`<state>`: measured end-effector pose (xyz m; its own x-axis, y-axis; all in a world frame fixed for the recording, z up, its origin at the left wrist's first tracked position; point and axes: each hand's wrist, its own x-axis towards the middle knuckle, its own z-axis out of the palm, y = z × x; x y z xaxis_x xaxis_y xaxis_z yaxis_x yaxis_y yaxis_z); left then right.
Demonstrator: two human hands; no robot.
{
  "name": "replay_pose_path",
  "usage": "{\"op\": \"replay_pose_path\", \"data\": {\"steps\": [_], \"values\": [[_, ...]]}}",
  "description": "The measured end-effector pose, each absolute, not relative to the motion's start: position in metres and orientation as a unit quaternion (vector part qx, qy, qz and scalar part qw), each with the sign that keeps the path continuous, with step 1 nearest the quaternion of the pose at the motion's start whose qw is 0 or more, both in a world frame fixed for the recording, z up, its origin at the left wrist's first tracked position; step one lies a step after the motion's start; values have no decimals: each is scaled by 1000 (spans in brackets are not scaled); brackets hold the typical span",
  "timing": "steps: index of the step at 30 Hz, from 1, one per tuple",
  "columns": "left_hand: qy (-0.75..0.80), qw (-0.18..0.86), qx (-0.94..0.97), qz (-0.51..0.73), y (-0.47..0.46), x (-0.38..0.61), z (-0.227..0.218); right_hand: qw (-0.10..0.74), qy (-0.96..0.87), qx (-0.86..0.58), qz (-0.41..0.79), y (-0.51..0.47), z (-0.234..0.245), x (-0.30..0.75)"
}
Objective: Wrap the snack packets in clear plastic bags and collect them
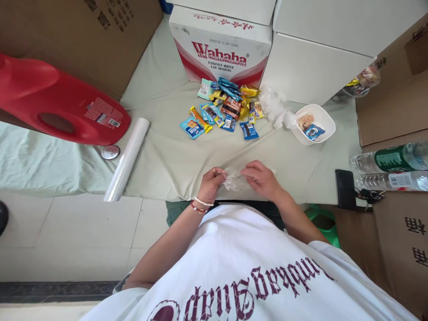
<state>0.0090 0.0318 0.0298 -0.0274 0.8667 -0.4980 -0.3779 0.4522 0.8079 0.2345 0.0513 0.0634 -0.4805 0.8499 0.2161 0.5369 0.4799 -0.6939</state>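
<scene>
One crumpled clear plastic piece [235,181] was pinched near the table edge [177,189] by the left hand [212,180], thumb and fingers closed, its right part overlapped by the right hand [262,179], loosely curled, grip unclear through blur; two bottles [394,159], one roll [128,158], one bowl [327,130] with two packets [313,132] were counted.

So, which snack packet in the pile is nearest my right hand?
The dark blue packet at the front right of the pile; the others all lie farther back or to its left.

Soft light's glinting off the clear film [234,180], right hand [262,180] is blurring, edges are stretching kinda hard.
</scene>
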Motion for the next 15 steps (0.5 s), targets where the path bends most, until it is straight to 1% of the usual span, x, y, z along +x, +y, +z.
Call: {"op": "replay_pose_path", "data": {"steps": [2, 4, 7, 10, 15], "values": [[541, 656, 234, 471, 30, 7, 29, 198, -844, -420, 269, 51, 48, 215], [551, 647, 241, 468, 28, 5, 30, 159, -845, -445, 251, 53, 33, 201], [569, 654, 226, 444, 26, 2, 32, 163, -851, -437, 242, 55, 21, 193], [581, 665, 230, 408, 28, 3, 31, 175, -862, -407, 247, 53, 23, 190], [591, 632, 282, 414, 34, 10, 23, 197, -847, -423, 256, 45, 21, 190]]}}
